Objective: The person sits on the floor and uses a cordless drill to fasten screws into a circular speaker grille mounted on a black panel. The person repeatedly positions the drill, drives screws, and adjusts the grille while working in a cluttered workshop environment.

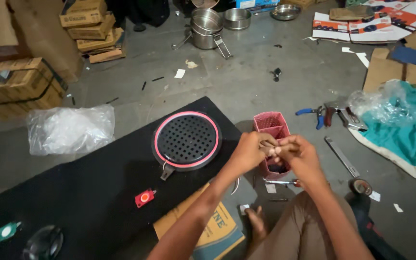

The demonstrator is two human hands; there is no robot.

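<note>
We see the scene in dim, even indoor light with a warm cast, and shadows fall soft and shallow on the grey floor. The steel pots and the clear plastic bag catch mild glare, while the black mat swallows detail. Our 2 hands, left hand and right hand, look slightly soft, and straight lines bow toward the frame edges.

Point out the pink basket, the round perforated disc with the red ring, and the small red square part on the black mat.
pink basket (269, 123): head view, on its upper mesh wall.
round perforated disc (187, 139): head view, centre of the perforated face.
small red square part (145, 198): head view, on its middle.
</note>
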